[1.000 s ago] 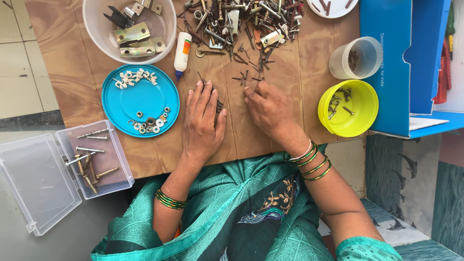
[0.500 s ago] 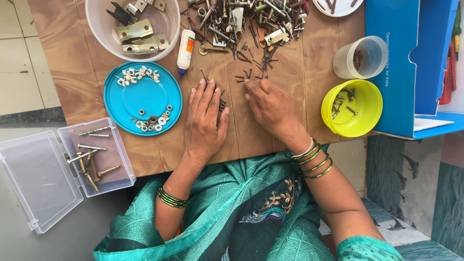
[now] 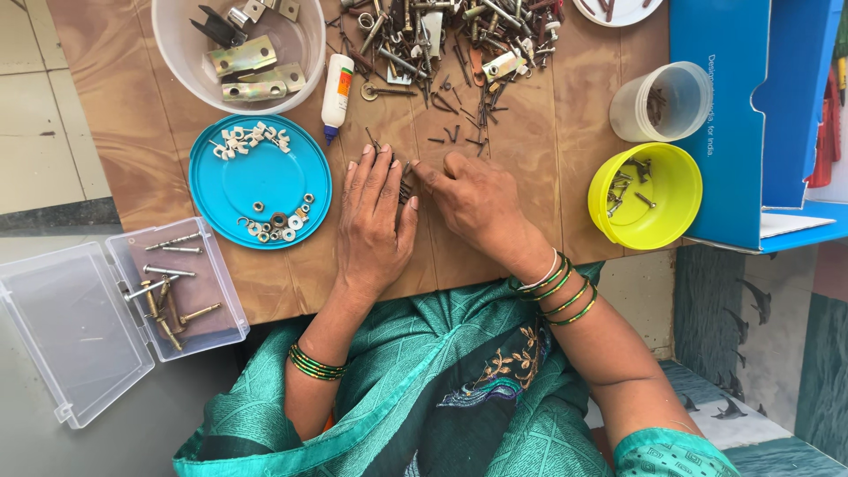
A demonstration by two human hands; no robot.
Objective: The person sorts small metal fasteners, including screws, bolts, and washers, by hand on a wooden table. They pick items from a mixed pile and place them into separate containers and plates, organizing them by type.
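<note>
Brown wood-grain surface [image 3: 539, 177] fills the upper part of the view, set over a grey tiled floor, with a blue carton [image 3: 751, 115] standing open at the right edge. At the top sits a wide heap of mixed hardware [image 3: 442, 40]: dark screws, nails, bolts and small metal fittings. Left of the heap is a white tub [image 3: 172, 53] holding brass hinges, and below it a blue lid [image 3: 261, 185] carries white clips and a cluster of washers. A clear plastic box [image 3: 106, 309] lies open at the lower left with long bolts in one half. On the right stand a yellow bowl [image 3: 645, 199] with a few screws and a clear cup [image 3: 662, 102]. A small white glue bottle [image 3: 336, 87] lies between the tub and the heap.

The left hand [image 3: 375, 225] lies flat, palm down, fingers straight and close together. The right hand [image 3: 477, 199] rests beside it, fingers curled and pinched towards the left hand. Between the two, just at the fingertips, lies a small bunch of dark screws [image 3: 405, 190]: short, thin, blackish, lying bundled on the surface and partly hidden by the hands. Whether the right fingers actually grip one cannot be told.
</note>
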